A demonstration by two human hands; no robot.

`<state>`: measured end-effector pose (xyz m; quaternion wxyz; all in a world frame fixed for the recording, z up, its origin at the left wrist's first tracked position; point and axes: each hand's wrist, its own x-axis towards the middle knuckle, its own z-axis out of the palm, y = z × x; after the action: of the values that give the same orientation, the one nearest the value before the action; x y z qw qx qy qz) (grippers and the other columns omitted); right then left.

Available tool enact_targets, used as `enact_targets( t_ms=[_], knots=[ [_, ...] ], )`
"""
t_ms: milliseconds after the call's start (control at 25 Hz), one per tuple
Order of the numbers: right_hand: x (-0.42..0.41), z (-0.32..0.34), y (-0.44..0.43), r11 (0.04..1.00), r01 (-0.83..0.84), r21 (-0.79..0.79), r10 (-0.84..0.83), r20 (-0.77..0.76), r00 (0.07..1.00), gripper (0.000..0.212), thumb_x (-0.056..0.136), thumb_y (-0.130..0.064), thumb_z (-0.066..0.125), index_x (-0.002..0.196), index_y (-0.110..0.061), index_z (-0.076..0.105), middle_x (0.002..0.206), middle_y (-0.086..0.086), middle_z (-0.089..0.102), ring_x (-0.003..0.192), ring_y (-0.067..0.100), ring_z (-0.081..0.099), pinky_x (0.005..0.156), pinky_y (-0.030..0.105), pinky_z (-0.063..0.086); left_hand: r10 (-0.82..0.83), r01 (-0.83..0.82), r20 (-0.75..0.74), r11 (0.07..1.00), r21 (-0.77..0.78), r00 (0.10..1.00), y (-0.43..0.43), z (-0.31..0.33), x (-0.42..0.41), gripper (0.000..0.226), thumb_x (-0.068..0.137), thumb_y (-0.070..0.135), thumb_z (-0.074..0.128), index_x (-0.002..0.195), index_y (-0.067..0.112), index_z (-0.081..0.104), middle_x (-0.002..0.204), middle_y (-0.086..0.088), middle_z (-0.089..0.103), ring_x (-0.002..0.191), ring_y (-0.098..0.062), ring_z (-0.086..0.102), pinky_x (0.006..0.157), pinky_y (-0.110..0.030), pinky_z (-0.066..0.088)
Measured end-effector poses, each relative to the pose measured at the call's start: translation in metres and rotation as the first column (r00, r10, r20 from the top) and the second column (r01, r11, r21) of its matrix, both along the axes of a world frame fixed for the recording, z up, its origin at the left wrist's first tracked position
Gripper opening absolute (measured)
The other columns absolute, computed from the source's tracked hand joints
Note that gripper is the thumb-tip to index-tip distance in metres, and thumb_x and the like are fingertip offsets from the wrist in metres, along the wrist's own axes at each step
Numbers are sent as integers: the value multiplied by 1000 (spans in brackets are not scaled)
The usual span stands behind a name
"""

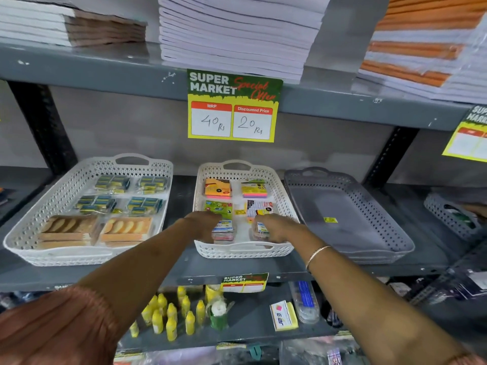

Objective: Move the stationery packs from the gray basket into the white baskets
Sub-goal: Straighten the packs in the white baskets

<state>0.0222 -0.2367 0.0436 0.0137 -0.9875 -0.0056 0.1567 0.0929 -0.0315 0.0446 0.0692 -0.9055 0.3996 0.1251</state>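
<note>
The gray basket (350, 225) stands at the right of the shelf, holding only a small yellow sticker (330, 220). The middle white basket (243, 250) holds several colourful sticky-note packs. My left hand (204, 223) rests on a stack of small packs (222, 231) at its front left. My right hand (274, 229) is closed over another small stack (261, 231) at its front right. The large white basket (66, 255) at the left holds blue-and-yellow packs and brown packs in rows.
A price sign (233, 106) hangs from the shelf above, under stacks of notebooks (237, 32). A smaller gray basket (450, 217) sits at the far right. Yellow bottles (171, 314) and other stationery fill the shelf below.
</note>
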Motion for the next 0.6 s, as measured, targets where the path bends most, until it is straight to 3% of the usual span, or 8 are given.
enact_targets(
  t_ms=[160,280,360,440,520,600],
  knots=[
    [2,-4,-2,1000,2,21,-3,8,1000,53,86,-8,63,135,-20,45,141,12,50,122,32,53,87,33,45,10,-11,-23,999,-31,1000,-2,-3,3,57,83,26,64,131,9,40,132,-14,49,118,-28,48,96,-31,37],
    [3,7,-3,991,46,123,-34,-98,995,64,84,-14,67,141,-18,40,146,12,44,131,30,45,103,34,40,22,-26,-86,998,-49,996,-3,-7,7,60,79,29,68,129,10,41,130,-13,51,114,-26,49,95,-33,41],
    [12,26,-8,958,126,258,-100,-113,989,70,85,-26,67,145,-13,34,148,10,41,135,28,42,109,35,37,61,-98,-198,978,-182,978,-6,-1,13,66,78,40,68,130,10,41,132,-11,49,114,-25,48,96,-32,40],
    [29,40,-19,909,192,369,-216,23,976,67,87,-29,66,143,-8,36,144,13,47,130,28,47,107,35,39,119,-216,-264,901,-376,957,-11,10,23,69,81,43,63,134,6,37,137,-13,43,120,-26,44,99,-32,37],
    [45,37,-29,921,203,333,-248,100,964,66,84,-21,69,142,-6,39,141,16,49,129,30,47,107,36,40,181,-247,-190,866,-435,965,-17,18,34,69,85,33,62,138,2,32,142,-15,37,125,-27,40,102,-33,34],
    [57,18,-35,954,196,227,-211,43,977,80,77,-18,76,145,-10,35,144,15,45,132,31,43,110,39,38,196,-230,-133,911,-343,972,-22,12,47,68,83,26,65,137,0,32,140,-16,40,123,-28,42,100,-33,36]
  ],
)
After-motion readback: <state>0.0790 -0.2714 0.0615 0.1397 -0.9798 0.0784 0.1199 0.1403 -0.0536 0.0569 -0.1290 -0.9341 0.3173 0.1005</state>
